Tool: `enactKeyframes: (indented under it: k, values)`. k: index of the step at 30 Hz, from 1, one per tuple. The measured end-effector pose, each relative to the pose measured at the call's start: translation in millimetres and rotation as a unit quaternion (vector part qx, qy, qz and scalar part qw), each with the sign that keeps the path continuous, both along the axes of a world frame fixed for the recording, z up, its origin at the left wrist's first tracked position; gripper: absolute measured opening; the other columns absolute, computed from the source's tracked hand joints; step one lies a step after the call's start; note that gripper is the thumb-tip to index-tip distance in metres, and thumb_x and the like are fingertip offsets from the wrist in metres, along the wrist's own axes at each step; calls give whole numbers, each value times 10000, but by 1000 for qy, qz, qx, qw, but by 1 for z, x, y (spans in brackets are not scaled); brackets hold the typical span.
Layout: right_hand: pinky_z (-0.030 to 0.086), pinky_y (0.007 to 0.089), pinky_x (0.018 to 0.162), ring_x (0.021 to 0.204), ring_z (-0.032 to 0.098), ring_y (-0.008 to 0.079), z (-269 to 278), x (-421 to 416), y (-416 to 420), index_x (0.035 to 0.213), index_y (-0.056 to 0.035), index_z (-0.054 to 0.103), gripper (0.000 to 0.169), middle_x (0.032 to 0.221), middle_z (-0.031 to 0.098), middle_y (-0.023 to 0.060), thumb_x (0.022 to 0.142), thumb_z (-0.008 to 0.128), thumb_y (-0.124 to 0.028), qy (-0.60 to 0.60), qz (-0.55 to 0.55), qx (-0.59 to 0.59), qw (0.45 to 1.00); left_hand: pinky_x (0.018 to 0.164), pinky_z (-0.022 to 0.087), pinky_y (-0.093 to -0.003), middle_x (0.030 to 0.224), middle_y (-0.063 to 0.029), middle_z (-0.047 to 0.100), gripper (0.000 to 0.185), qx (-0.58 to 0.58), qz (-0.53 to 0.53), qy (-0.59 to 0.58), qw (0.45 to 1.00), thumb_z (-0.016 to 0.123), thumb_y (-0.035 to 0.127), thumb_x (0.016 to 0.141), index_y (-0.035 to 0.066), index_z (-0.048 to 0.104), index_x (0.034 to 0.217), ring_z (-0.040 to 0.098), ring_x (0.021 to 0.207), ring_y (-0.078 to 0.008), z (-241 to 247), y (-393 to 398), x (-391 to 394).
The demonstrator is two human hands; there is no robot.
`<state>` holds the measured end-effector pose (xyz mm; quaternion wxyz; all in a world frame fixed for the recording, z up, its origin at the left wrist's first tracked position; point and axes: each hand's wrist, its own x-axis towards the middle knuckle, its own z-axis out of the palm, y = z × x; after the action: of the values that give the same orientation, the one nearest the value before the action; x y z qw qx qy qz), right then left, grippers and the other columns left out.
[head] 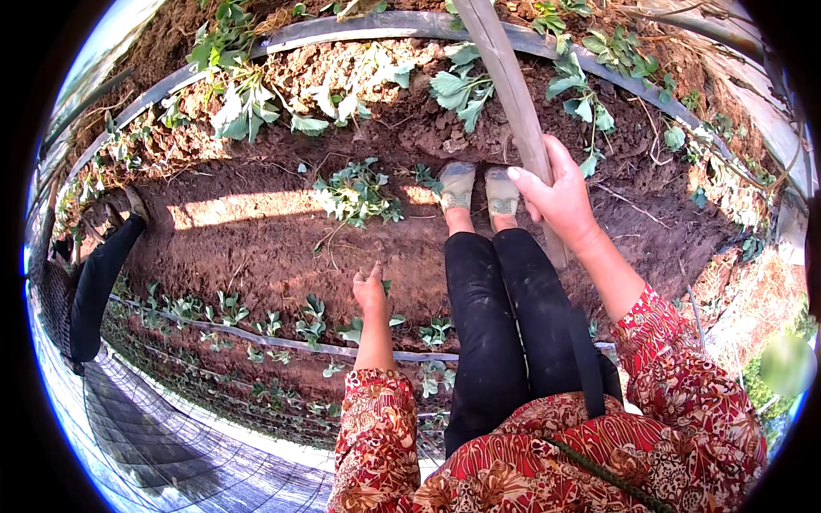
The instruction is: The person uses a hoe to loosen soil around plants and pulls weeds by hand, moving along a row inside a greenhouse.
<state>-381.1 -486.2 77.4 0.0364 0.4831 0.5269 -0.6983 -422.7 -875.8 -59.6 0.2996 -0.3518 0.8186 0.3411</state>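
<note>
My right hand (564,192) is closed around a long wooden tool handle (507,77). The handle's butt end shows below the hand, beside my right leg. Its upper end runs out of the picture, so any tool head is hidden. Over the bare soil path (269,256), my left hand (371,292) is held out with two fingers apart. A small green leaf (387,286) shows beside it; nothing is plainly held. Beyond that hand, a heap of leafy green plants (360,192) lies on the path, left of my shoes (458,183).
A dark irrigation hose (378,27) crosses the far bed among drooping leafy plants (247,109). Nearer me, a thinner hose (391,354) runs along a row of seedlings (312,320). At the far left stands another person (102,282) in dark trousers. Netting (192,442) edges the lower left.
</note>
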Motion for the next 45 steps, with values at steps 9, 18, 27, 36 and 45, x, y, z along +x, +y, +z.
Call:
enactKeyframes:
  k: [9, 18, 27, 36, 45]
  values:
    - [367, 197, 423, 541, 439, 29, 40, 148, -56, 1077, -50, 517, 332, 770, 509, -24, 793, 677, -113, -163, 89, -83, 979, 672, 446, -283, 942, -43, 576, 400, 393, 267, -154, 866, 488, 482, 914, 122, 516, 1085, 522, 788, -169, 27, 76, 43]
    - [373, 208, 421, 512, 439, 32, 36, 136, -82, 1042, -45, 521, 301, 722, 517, -23, 789, 673, -110, -161, 133, -62, 976, 713, 461, -287, 1071, -88, 567, 335, 549, 315, -126, 764, 504, 319, 943, 78, 482, 1176, 560, 904, -192, 35, 82, 64]
    - [467, 310, 635, 682, 540, 132, 11, 152, -93, 1021, -34, 535, 329, 753, 574, 82, 746, 692, -123, -171, 230, 70, 956, 743, 530, -330, 1123, -67, 572, 368, 439, 252, -149, 849, 468, 84, 938, 80, 427, 1304, 586, 950, -168, 26, 85, 92]
    - [484, 424, 645, 732, 626, 390, 20, 197, -109, 1066, -31, 523, 411, 753, 608, 236, 724, 703, -172, -269, 329, 201, 882, 645, 446, -222, 866, -6, 569, 258, 290, 176, 56, 939, 598, 10, 855, 13, 533, 1104, 525, 727, -81, -175, 105, 93]
    - [478, 401, 585, 636, 619, 349, -4, 192, -101, 1057, -13, 529, 404, 697, 593, 222, 735, 707, -181, -367, 394, 171, 825, 747, 481, -433, 996, -186, 558, 433, -42, -297, 88, 950, 730, 82, 675, 93, 540, 1064, 574, 882, -400, -264, 152, 78]
